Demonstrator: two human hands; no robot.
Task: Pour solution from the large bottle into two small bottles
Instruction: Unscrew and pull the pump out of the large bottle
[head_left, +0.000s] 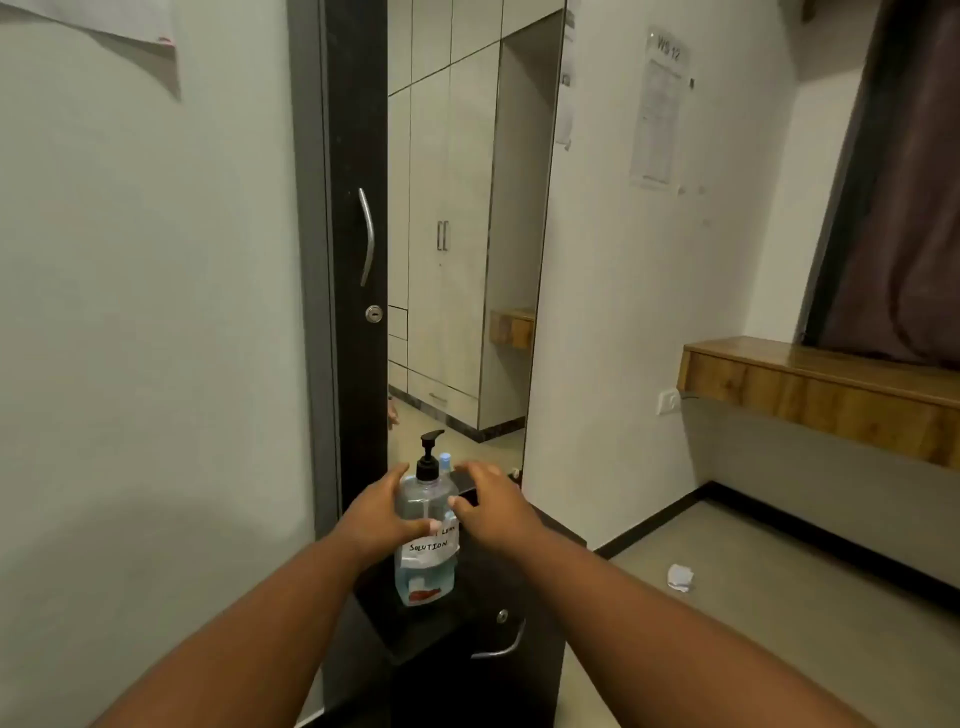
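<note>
A large clear pump bottle (425, 566) with a black pump head and a white label reading "SOLUTION" stands on a low black cabinet (467, 631); bluish liquid fills its lower part. My left hand (382, 514) wraps the bottle's left side, thumb across the front. My right hand (485, 506) hovers at its right side, fingers spread, thumb near the bottle's shoulder; contact is unclear. A small bottle with a blue cap (445, 460) peeks out just behind the pump. Any second small bottle is hidden.
A tall mirror (457, 234) rises behind the cabinet, next to a black door with a metal handle (367, 236). A wooden shelf (821, 387) juts from the right wall. Crumpled paper (680, 577) lies on the floor.
</note>
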